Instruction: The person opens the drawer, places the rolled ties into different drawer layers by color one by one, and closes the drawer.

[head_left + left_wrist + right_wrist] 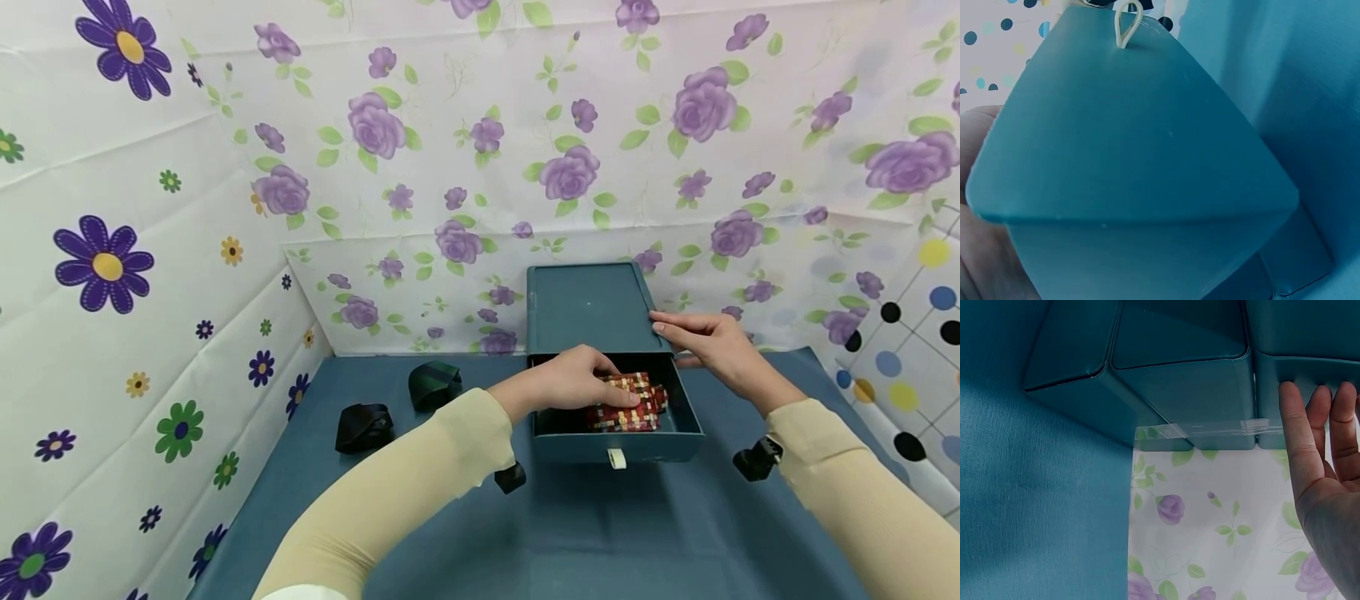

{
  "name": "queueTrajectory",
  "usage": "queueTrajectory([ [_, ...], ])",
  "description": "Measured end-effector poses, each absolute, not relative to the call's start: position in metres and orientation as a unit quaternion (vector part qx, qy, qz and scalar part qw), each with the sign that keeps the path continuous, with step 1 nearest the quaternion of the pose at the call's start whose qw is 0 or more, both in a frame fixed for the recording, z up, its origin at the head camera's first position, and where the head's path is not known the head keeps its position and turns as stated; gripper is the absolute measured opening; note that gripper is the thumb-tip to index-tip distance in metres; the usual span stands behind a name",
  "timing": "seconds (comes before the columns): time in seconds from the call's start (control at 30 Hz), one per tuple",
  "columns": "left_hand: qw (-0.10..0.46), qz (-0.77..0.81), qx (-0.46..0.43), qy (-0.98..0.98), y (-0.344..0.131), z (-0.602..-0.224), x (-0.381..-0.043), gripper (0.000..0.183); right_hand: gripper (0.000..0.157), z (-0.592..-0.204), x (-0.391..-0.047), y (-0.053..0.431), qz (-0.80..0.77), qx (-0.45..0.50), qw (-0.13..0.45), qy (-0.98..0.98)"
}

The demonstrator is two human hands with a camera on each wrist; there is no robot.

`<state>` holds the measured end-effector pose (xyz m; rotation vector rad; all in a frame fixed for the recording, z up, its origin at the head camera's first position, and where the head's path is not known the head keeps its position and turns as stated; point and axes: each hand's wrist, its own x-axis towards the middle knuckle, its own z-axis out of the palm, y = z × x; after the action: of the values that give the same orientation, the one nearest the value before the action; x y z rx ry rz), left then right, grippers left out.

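Observation:
A teal drawer (555,447) with a pale pull loop (617,458) stands pulled out from a teal drawer box (588,308). Inside it, my left hand (570,382) grips a rolled necktie (626,417) in a red, yellow and white check, thumb laid over its top. In the left wrist view the drawer front hides most of that hand and all of the necktie. My right hand (708,346) touches the box's right side near its top edge. Its fingers (1297,428) reach out fairly straight against the teal side in the right wrist view.
Two more rolled neckties lie on the teal-covered table (450,550), left of the box: a black one (364,427) and a dark green one (433,385). Behind the box hangs a flowered backdrop (420,208). Clear tape (1222,430) runs across several box sections.

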<state>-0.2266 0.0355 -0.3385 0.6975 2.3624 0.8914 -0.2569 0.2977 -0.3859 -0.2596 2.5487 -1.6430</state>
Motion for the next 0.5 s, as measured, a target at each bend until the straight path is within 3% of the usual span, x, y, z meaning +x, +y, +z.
queueTrajectory([
  [0.5, 0.174, 0.254, 0.265, 0.914, 0.0361, -0.3426, -0.2248, 0.065, 0.049, -0.3861, -0.2582, 0.2983, -0.537, -0.086, 0.047, 0.838],
])
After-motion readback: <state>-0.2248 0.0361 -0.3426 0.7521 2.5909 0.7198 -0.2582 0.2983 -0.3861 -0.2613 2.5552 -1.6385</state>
